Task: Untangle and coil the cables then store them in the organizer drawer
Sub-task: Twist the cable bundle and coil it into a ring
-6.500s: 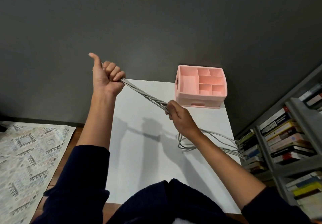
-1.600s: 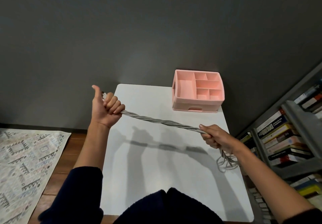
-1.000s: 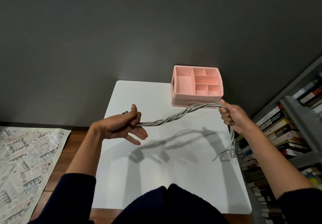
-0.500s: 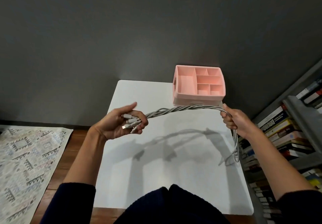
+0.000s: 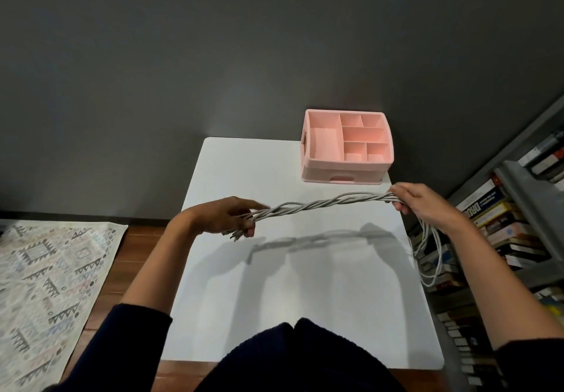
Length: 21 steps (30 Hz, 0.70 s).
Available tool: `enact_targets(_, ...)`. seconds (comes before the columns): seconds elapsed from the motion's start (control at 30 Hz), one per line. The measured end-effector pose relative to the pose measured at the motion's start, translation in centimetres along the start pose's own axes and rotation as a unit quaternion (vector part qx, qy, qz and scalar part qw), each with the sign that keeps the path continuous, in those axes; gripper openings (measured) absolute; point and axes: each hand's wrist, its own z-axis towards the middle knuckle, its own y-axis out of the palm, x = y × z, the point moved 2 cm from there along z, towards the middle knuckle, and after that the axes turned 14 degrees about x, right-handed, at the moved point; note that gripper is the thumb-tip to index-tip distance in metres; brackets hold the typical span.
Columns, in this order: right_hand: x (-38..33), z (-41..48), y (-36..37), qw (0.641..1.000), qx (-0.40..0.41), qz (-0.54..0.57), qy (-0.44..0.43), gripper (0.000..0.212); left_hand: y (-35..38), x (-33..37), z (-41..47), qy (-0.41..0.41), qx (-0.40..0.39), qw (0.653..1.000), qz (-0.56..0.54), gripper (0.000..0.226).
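From my remote seat the biggest thing in view was the dark grey wall (image 5: pixel 213 56). Pushed against it stood the white table (image 5: pixel 305 300), with a patterned rug (image 5: pixel 45 285) on the floor off its left edge and a bookshelf (image 5: pixel 503 224) crowding its right edge. At the table's far right corner sat the pink organizer (image 5: pixel 345 170), its open top compartments showing nothing inside and its drawer (image 5: pixel 341 179) closed, handle slot facing me. I judged that a sensible spot, within reach yet clear of the working space. The cables (image 5: pixel 323 204) were not on the table at all. I had them in the air above its middle as one grey twisted rope, running from near the left edge across to the right edge. I reckon they were stretched out that way so the twists could be read and undone. Past the right edge the slack hung down in loose loops (image 5: pixel 430 254) in front of the books. The right hand (image 5: pixel 424 202) had its fingers curled round the rope at that end, anchoring it. The left hand (image 5: pixel 222 216) gripped the other end, fingers wrapped round the strands, with the small plug ends (image 5: pixel 235 234) poking out below the palm. By my judgement the untangling was far from finished, and no coiling or storing had been done.
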Motion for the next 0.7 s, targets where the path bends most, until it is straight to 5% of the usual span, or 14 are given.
enact_targets(0.2,0.1,0.7,0.7,0.999,0.022,-0.033,-0.001,0.034,1.4,-0.3,0.3,-0.003,0.088,0.988,0.131,0.025)
enact_targets(0.37,1.0,1.5,0.7,0.996,0.086,-0.034,0.022,0.034,3.0,1.2,-0.9,0.017,0.047,0.997,-0.06,0.016)
enact_targets(0.6,2.1,1.9,1.1,0.989,0.131,-0.013,0.063,0.034,3.9,3.0,-0.7,-0.013,0.084,0.981,-0.174,0.022)
enact_targets(0.7,1.9,1.8,1.1,0.989,0.13,0.003,0.07,0.034,3.8,3.3,-0.5,-0.075,0.076,0.958,-0.264,0.048)
